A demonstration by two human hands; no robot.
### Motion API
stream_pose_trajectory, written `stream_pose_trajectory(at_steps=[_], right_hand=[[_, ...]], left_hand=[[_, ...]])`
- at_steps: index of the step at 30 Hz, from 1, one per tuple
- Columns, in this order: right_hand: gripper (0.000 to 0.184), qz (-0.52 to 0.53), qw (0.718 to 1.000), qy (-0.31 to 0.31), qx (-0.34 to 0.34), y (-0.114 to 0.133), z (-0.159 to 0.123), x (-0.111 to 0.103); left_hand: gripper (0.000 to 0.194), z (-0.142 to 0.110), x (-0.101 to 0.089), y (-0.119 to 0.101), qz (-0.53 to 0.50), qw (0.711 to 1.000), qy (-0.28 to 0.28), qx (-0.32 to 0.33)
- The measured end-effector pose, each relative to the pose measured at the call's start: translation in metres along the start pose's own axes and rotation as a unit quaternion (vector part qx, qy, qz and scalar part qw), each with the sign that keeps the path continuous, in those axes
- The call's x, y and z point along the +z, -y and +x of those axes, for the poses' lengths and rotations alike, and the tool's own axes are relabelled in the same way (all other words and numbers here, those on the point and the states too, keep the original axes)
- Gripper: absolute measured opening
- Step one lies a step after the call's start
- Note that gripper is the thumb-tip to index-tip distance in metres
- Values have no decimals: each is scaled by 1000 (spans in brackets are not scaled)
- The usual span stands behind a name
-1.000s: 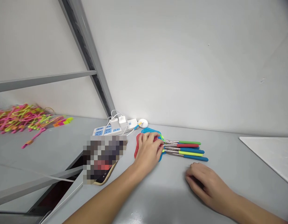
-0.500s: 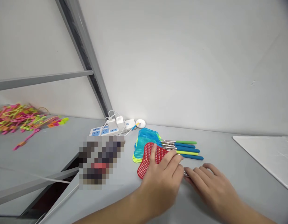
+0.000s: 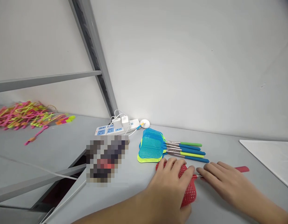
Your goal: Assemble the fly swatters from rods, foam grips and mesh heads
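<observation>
Moved: red fly swatter [image 3: 189, 194] now lies further right and nearer the front table edge, clear of the stack, handle pointing right.
Left hand [image 3: 168, 183]: open, fingers spread over the swatter's mesh head.
Right hand [image 3: 224, 177]: fingertips at the metal shaft [image 3: 199, 176], curled; cannot tell if gripping.
Nearby: stack of fly swatters [image 3: 150, 147] in blue, teal and yellow-green, just behind the left hand, handles pointing right.
Back edge: power strip [image 3: 108, 129]; pink-yellow plastic pile [image 3: 25, 116] further left.
Table [image 3: 227, 152]: grey.
</observation>
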State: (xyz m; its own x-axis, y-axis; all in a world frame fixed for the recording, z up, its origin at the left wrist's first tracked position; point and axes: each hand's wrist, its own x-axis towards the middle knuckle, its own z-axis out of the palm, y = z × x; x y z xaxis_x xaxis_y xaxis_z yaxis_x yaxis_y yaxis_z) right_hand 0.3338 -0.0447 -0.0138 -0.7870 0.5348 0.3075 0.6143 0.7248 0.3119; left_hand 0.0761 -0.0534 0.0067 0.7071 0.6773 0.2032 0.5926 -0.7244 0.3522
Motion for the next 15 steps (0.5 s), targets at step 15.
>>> stream_pose_trajectory(at_steps=[15], right_hand=[[19,201,972,107,63,16,1,-6]], left_hand=[[61,3,15,2,-26,996,85,33]])
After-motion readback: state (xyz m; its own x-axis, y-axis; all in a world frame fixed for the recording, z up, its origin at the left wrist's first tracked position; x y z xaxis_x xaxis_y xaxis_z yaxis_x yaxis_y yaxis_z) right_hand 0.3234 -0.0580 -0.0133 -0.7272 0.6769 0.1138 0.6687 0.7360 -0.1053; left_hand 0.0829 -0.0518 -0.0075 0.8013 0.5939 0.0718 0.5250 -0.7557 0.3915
